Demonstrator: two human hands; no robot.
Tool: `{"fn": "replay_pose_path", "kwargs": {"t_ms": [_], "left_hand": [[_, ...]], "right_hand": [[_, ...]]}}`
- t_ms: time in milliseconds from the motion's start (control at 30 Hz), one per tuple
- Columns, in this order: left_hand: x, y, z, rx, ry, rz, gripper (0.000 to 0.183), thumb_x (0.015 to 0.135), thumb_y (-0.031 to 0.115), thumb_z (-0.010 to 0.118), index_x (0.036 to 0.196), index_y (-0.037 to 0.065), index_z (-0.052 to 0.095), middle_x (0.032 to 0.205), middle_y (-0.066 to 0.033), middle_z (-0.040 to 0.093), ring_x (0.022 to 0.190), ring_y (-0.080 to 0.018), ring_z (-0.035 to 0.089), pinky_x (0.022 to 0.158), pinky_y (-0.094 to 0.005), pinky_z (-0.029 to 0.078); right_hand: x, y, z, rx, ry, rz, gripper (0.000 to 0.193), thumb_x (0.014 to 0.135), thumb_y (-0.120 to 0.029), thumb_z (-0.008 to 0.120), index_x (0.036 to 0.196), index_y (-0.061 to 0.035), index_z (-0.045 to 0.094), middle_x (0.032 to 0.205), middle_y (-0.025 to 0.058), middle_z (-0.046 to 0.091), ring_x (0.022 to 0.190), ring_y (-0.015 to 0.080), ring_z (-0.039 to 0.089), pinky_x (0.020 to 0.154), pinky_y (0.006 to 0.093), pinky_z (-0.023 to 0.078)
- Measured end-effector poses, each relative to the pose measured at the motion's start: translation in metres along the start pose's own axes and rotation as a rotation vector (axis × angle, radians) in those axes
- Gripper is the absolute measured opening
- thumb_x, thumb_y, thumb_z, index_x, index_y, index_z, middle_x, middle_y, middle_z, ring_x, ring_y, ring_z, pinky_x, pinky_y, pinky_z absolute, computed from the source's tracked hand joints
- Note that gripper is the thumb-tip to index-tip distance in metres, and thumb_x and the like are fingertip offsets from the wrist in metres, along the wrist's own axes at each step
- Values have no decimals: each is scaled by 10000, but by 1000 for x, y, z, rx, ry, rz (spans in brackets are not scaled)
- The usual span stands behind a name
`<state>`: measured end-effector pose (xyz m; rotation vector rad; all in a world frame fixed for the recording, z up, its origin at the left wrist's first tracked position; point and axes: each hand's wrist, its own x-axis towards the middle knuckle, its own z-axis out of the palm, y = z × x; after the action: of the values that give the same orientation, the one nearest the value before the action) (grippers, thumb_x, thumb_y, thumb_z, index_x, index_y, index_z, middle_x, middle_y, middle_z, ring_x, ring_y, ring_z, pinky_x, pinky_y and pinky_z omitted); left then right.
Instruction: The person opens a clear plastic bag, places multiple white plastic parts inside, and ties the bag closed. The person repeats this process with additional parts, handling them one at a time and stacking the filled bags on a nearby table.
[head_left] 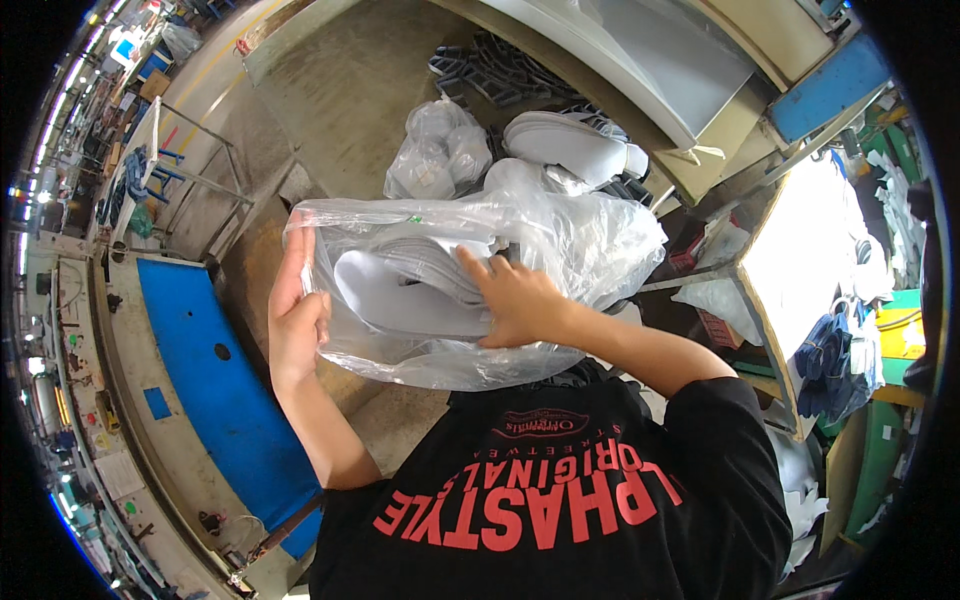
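A clear plastic bag point(420, 372) is stretched in front of my body, with a stack of white shoe insoles point(375, 298) showing at its left part. At the bag's left edge my left hand point(296, 318) has its fingers pointing up along the film and its thumb bent in, gripping the plastic. My right hand point(522, 302) lies over the right end of the stack, index finger and thumb set apart around it. Whether the palm is inside or outside the film I cannot tell. More crumpled bag point(615, 245) bulges out to the right.
Beyond the bag, on a brownish table point(335, 110), stand a filled plastic bag point(438, 150), a stack of white insoles point(565, 145) and a heap of dark strap-like pieces point(500, 70). A blue panel point(215, 370) is at left; a white-topped table point(810, 260) is at right.
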<state>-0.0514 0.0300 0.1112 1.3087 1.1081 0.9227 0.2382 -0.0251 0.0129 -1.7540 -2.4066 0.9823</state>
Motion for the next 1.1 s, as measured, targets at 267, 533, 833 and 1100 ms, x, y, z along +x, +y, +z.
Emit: {"fn": "replay_pose_path", "kwargs": {"t_ms": [267, 533, 833, 1100], "left_hand": [[-5, 2, -5, -123, 71, 26, 927, 762, -39, 401, 1676, 81, 310, 1733, -117, 327, 475, 15, 297, 436, -174, 248], [-17, 3, -12, -56, 38, 45, 901, 792, -48, 393, 1679, 88, 306, 1729, -119, 335, 521, 11, 317, 456, -171, 282], [-23, -2, -2, 429, 134, -45, 760, 879, -60, 407, 1624, 86, 431, 1647, -83, 480, 669, -48, 502, 594, -203, 424], [22, -46, 46, 902, -133, 216, 759, 893, -21, 603, 1622, 107, 432, 1660, -175, 431, 1515, -339, 437, 1247, -423, 320]], "right_hand": [[17, 25, 9, 1023, 271, 167, 781, 697, -370, 865, 1344, 25, 679, 1080, 270, 763, 1001, 353, 756, 898, 415, 580], [-11, 44, -25, 228, 226, 143, 1096, 855, -512, 814, 1595, 80, 263, 1544, 397, 400, 1474, 526, 376, 1221, 516, 344], [-68, 23, -45, 505, 728, -128, 691, 966, -149, 716, 1540, 67, 396, 1429, 308, 539, 1244, 387, 638, 1030, 416, 532], [-238, 158, -95, 831, 881, 78, 209, 1009, -89, 640, 1165, -14, 757, 994, 121, 786, 895, 169, 752, 741, 300, 603]]}}
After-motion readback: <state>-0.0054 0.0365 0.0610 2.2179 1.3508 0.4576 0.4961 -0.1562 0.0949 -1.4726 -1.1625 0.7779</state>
